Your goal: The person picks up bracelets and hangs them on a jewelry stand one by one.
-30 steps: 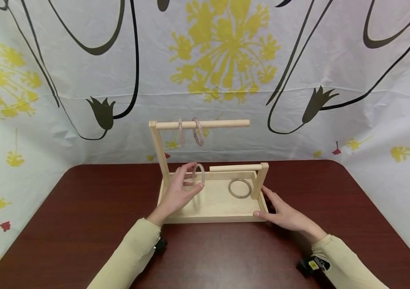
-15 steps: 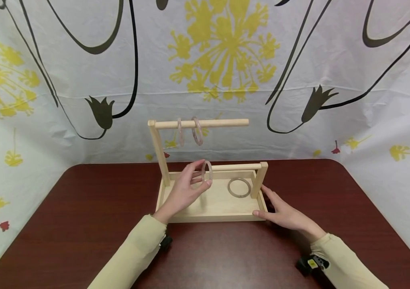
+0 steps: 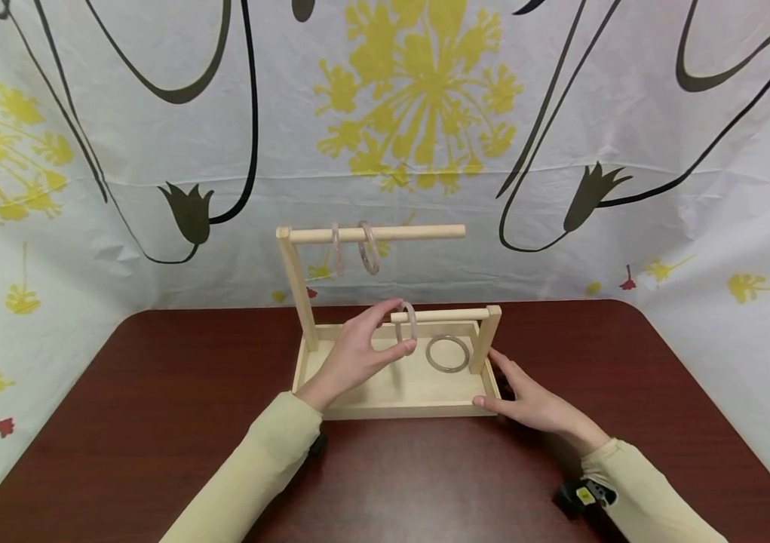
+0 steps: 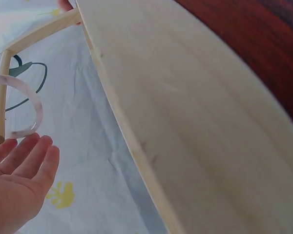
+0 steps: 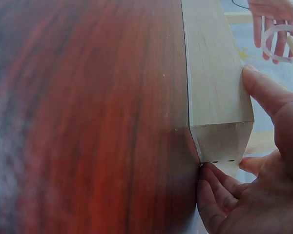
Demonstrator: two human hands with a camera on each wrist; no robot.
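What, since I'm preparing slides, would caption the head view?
Left hand holds a ring at the lower bar; right hand grips the tray.

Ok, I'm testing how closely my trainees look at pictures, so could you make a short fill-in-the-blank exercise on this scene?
1. The left hand holds ____ of the rings.
2. The upper rod carries ____ rings.
3. Of the upper rod and the lower rod, the ____ one is nearer the right hand.
4. The ring in the tray lies ____, not upright.

Missing words: one; two; lower; flat.
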